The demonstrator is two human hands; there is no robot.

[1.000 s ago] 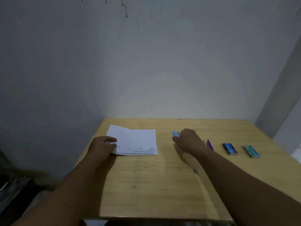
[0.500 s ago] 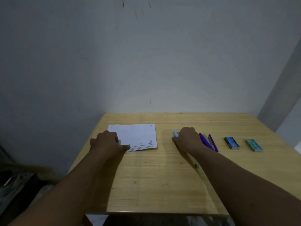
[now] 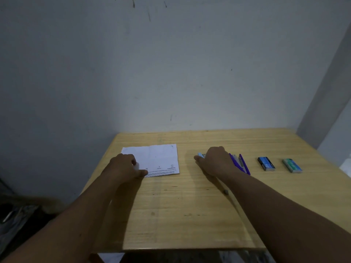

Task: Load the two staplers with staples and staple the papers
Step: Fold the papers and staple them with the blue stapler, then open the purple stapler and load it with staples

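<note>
two hands work on the wooden table (image 3: 190, 215). at the left, the left hand (image 3: 124, 168) rests on the near left corner of the papers (image 3: 157, 158), fingers curled down on the sheet, thumb along its near edge. in the middle, the right hand (image 3: 215, 160) covers a light blue stapler (image 3: 200, 155); its fingers seem curled around it, but the grip is mostly hidden. just beside it lies the purple stapler (image 3: 241, 164), open. further right, well apart, stand a blue staple box (image 3: 266, 163) and a green staple box (image 3: 292, 165), both untouched. probably no stapler is loaded yet. the risk: lifting the blue stapler may knock the purple one, and the papers may slide if the left hand loosens.
</note>
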